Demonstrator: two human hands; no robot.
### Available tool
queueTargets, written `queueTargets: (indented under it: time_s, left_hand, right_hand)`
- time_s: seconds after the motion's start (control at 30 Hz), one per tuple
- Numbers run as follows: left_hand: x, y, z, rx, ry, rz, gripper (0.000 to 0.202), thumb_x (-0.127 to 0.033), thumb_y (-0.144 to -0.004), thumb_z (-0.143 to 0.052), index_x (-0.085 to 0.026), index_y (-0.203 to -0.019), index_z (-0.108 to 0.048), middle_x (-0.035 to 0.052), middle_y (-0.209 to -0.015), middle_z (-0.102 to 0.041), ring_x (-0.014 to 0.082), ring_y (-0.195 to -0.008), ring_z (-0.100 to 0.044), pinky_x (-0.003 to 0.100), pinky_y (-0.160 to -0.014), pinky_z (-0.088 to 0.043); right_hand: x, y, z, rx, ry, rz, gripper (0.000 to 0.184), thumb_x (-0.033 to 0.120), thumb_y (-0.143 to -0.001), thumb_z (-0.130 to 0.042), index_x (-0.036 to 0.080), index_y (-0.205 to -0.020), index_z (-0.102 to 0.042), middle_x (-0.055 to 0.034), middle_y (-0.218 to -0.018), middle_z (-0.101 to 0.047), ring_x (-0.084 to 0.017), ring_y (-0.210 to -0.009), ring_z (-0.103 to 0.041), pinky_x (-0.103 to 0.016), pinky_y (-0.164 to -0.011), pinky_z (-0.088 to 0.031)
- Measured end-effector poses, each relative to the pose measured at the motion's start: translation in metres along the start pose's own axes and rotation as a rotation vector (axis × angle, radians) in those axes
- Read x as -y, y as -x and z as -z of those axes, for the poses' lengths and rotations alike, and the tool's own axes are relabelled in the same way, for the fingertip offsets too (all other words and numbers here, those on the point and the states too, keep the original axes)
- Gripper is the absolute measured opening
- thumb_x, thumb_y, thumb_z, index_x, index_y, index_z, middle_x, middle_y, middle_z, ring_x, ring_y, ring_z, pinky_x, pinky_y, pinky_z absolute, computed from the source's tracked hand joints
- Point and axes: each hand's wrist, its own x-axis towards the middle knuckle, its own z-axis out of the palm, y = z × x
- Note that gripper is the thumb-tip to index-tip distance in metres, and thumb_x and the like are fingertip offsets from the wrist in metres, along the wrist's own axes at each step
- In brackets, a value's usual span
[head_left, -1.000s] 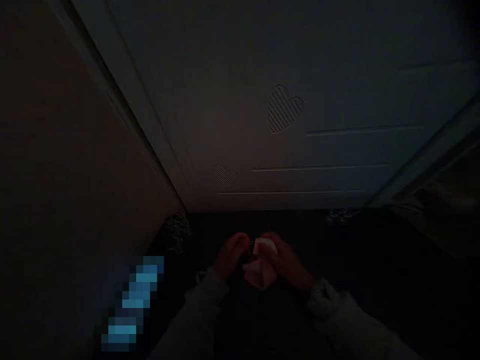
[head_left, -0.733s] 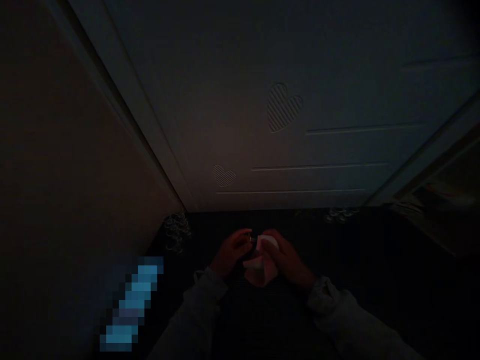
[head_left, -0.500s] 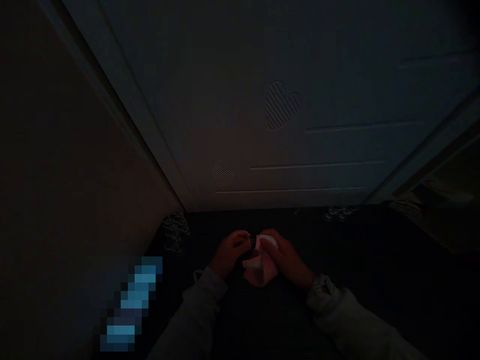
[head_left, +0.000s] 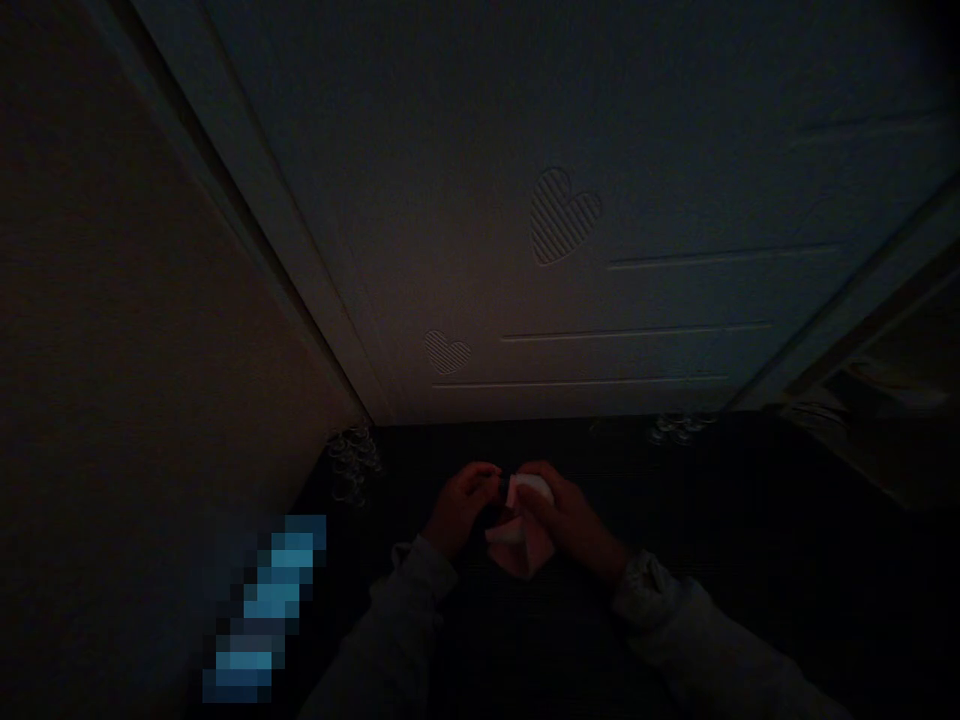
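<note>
The scene is very dark. My right hand (head_left: 574,520) is closed around a small pale pink-and-white object (head_left: 520,545), soft-looking, perhaps cloth or paper. My left hand (head_left: 459,508) has its fingers curled and pinched at the top of that same object, fingertips meeting those of the right hand. Both hands hover low over a dark surface (head_left: 720,520), with light sleeves covering both wrists. What the left fingertips pinch is too small and dim to name.
A pale panel (head_left: 600,300) with two striped heart shapes rises just behind the hands. A plain wall (head_left: 150,350) stands at the left. Small heaps of shiny ring-like bits (head_left: 352,460) lie at the panel's foot left and right. A blurred blue patch (head_left: 262,610) sits lower left.
The hands have stayed together on the pink object with only slight finger shifts; the view wobbled a little.
</note>
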Motion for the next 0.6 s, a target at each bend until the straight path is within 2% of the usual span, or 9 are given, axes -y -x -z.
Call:
queueTargets:
  time_s: [0.17, 0.33, 0.6]
  left_hand:
    - [-0.0015, 0.0019, 0.0012, 0.024, 0.069, -0.017, 0.042, -0.032, -0.07, -0.064, -0.016, -0.108, -0.057, 0.0, -0.075, -0.063, 0.0155, -0.073, -0.058, 0.028, -0.071, -0.043]
    - [0.0018, -0.0002, 0.0032, 0.018, 0.044, -0.032, 0.033, -0.028, -0.068, -0.067, -0.017, -0.099, -0.063, 0.0025, -0.083, -0.065, 0.0184, -0.083, -0.059, 0.03, -0.077, -0.043]
    - [0.0, 0.0001, 0.0013, -0.003, 0.027, -0.005, 0.029, -0.028, -0.069, -0.065, -0.016, -0.095, -0.063, 0.0027, -0.081, -0.066, 0.0182, -0.08, -0.06, 0.03, -0.074, -0.043]
  right_hand:
    - [-0.0026, -0.0006, -0.0004, -0.019, -0.02, -0.038, 0.027, 0.041, -0.085, -0.046, 0.019, -0.099, -0.053, -0.001, -0.081, -0.061, -0.016, -0.073, -0.058, -0.026, -0.063, -0.044]
    - [-0.004, -0.0005, -0.0007, -0.008, -0.024, -0.033, 0.028, 0.042, -0.085, -0.045, 0.019, -0.099, -0.052, -0.0007, -0.081, -0.06, -0.016, -0.072, -0.057, -0.026, -0.063, -0.044]
    - [-0.0047, -0.0013, 0.0, -0.02, -0.003, -0.024, 0.028, 0.042, -0.085, -0.046, 0.018, -0.097, -0.054, -0.0017, -0.083, -0.061, -0.017, -0.074, -0.058, -0.027, -0.065, -0.044]
